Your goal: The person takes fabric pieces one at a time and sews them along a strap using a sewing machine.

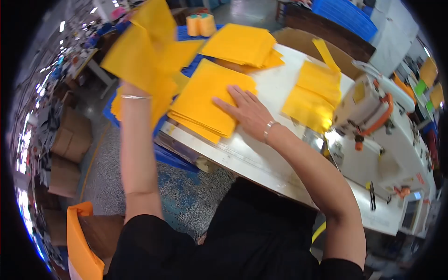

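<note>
My left hand (133, 89) is raised at the far left with a yellow fabric piece (144, 51) in its grip; the cloth is blurred and covers most of my fingers. Flat on a stack of yellow fabric pieces (200, 95) lies my right hand (245, 112), fingers stretched out. A second yellow stack (240, 44) sits just behind it. To the right, a single yellow piece (310, 91) with a narrow strip (326, 55) reaches the needle area of a white sewing machine (394, 126). More yellow pieces hang below my left hand.
The white sewing table (266, 161) spans the middle. Two yellow-orange thread cones (200, 25) stand at the back on a blue surface. Cardboard boxes (70, 135) are on the floor at left, an orange cloth (81, 238) below. Black thread snips (371, 196) lie at the right.
</note>
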Action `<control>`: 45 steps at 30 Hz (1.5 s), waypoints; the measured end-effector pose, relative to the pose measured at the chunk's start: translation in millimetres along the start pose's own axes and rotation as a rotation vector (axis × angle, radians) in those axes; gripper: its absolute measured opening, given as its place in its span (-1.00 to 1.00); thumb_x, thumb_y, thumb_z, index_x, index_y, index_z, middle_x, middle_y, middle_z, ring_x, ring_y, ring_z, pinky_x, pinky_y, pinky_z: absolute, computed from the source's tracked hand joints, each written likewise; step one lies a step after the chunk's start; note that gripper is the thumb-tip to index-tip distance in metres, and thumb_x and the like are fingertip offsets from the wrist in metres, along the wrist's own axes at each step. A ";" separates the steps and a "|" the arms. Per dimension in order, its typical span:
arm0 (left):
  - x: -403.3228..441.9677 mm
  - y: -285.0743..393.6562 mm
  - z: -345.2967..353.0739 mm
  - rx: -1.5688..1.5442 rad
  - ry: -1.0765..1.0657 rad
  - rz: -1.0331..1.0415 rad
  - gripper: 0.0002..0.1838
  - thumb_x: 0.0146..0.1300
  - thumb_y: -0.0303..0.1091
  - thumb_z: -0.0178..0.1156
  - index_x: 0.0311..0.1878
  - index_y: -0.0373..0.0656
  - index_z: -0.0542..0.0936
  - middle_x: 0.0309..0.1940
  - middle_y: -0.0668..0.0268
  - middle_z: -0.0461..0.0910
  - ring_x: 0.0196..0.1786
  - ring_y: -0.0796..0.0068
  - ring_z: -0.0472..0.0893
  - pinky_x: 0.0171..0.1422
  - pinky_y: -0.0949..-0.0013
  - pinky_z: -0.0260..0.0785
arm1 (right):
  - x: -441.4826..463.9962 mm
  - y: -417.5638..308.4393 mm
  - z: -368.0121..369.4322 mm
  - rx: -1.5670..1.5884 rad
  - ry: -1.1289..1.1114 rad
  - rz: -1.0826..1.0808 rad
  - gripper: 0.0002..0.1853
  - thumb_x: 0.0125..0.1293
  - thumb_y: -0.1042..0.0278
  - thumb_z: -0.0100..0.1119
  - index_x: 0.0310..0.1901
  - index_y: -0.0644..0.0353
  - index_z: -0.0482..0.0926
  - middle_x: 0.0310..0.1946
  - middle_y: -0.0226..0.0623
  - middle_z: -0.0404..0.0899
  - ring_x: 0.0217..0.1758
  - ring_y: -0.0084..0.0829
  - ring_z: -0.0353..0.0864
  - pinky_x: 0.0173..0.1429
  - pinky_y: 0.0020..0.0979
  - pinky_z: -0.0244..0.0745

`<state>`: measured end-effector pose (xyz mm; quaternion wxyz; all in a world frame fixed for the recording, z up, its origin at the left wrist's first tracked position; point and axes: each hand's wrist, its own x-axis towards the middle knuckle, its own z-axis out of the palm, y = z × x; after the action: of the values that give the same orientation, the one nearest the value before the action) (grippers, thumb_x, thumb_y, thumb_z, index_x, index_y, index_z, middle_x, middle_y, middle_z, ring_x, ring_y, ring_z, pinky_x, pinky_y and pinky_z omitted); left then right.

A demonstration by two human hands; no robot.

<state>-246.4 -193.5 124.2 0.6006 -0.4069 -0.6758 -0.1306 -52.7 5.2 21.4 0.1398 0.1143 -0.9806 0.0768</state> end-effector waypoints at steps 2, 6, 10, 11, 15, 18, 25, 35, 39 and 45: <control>32.6 -31.2 -62.5 -0.985 -0.139 -0.711 -0.68 0.41 -0.20 0.26 0.10 -0.18 0.63 -0.08 0.26 0.70 -0.11 0.32 0.65 0.01 0.33 0.52 | -11.6 -11.1 10.3 -0.098 0.109 -0.019 -0.33 0.42 0.44 -0.05 0.55 -0.24 0.18 0.54 0.01 0.11 0.64 -0.01 0.05 0.67 -0.10 -0.01; 62.8 159.1 -97.8 -1.113 -0.412 -0.399 -0.88 0.37 -0.39 0.21 -0.12 -0.21 0.58 0.02 0.22 0.61 0.07 0.33 0.54 0.26 0.34 0.36 | -115.2 -85.6 -30.9 0.205 0.193 -0.050 -0.50 0.39 0.34 0.09 0.36 0.10 0.42 0.36 -0.03 0.42 0.40 0.02 0.42 0.49 -0.09 0.33; -9.6 266.8 -80.9 -1.172 -0.529 -0.110 -0.89 0.29 -0.41 0.21 -0.24 -0.20 0.49 0.17 0.11 0.53 0.37 0.07 0.41 0.47 0.08 0.20 | -228.5 -101.5 -99.4 0.240 -0.150 -0.015 -0.79 0.32 0.45 0.14 -0.04 0.18 0.64 0.03 -0.19 0.62 0.12 -0.19 0.62 0.27 -0.27 0.51; -20.2 281.3 -71.8 -1.147 -0.535 -0.060 -0.89 0.31 -0.39 0.22 -0.21 -0.17 0.50 0.21 0.14 0.52 0.38 0.09 0.41 0.49 0.10 0.19 | -248.6 -96.0 -108.2 0.341 -0.008 0.107 -0.80 0.28 0.47 0.19 -0.07 0.18 0.64 0.00 -0.18 0.61 0.11 -0.16 0.61 0.28 -0.28 0.50; -46.1 312.1 -41.7 -1.076 -0.588 0.104 -0.82 0.38 -0.28 0.18 -0.07 -0.14 0.53 0.28 0.21 0.51 0.41 0.13 0.39 0.52 0.13 0.16 | -291.4 -82.3 -106.2 0.053 0.505 0.733 -0.65 0.14 0.56 0.34 -0.01 0.22 0.56 -0.07 -0.20 0.60 -0.07 -0.25 0.59 0.08 -0.34 0.51; -52.2 317.3 -31.3 -1.020 -0.645 0.220 -0.73 0.42 -0.18 0.14 0.04 -0.13 0.55 0.31 0.25 0.51 0.43 0.17 0.37 0.53 0.14 0.13 | -308.7 -79.3 -101.6 0.862 0.800 1.158 -0.61 0.14 0.65 0.32 0.03 0.26 0.52 -0.09 -0.20 0.59 -0.12 -0.37 0.58 -0.05 -0.36 0.49; -31.9 305.3 -34.7 -1.066 -0.792 0.297 -0.54 0.41 0.00 0.10 0.21 -0.10 0.50 0.34 0.24 0.48 0.40 0.26 0.37 0.49 0.17 0.09 | -336.7 -46.9 -118.9 0.588 0.222 1.124 -0.68 0.23 0.63 0.24 0.03 0.34 0.53 -0.26 -0.22 0.62 -0.30 -0.49 0.57 -0.20 -0.54 0.44; -34.6 315.6 -12.7 -1.116 -0.738 0.353 -0.46 0.39 0.06 0.14 0.22 -0.19 0.50 0.35 0.22 0.47 0.39 0.27 0.37 0.50 0.18 0.06 | -354.4 -25.5 -155.4 1.458 0.210 1.179 -0.83 0.40 0.43 0.14 -0.21 0.39 0.62 -0.59 -0.21 0.60 -0.72 -0.47 0.47 -0.53 -0.59 0.39; -29.1 316.7 -8.5 -1.115 -0.788 0.373 -0.41 0.39 0.10 0.13 0.24 -0.20 0.47 0.37 0.22 0.46 0.40 0.26 0.35 0.51 0.17 0.04 | -389.3 -13.0 -161.4 1.441 0.039 1.103 -0.79 0.43 0.40 0.12 -0.27 0.39 0.63 -0.64 -0.20 0.59 -0.78 -0.44 0.44 -0.58 -0.55 0.40; -28.8 325.5 -5.2 -1.124 -0.842 0.337 -0.37 0.39 0.13 0.12 0.28 -0.21 0.44 0.36 0.22 0.47 0.40 0.24 0.34 0.53 0.15 0.01 | -404.8 -6.4 -153.7 1.515 0.069 1.017 -0.78 0.40 0.38 0.16 -0.27 0.42 0.63 -0.64 -0.17 0.61 -0.78 -0.40 0.47 -0.59 -0.53 0.42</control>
<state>-14.2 -1.7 -2.7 0.0011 -0.7688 -0.6087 -0.1961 366.7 109.2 50.0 0.0059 -0.2727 -0.5955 0.7556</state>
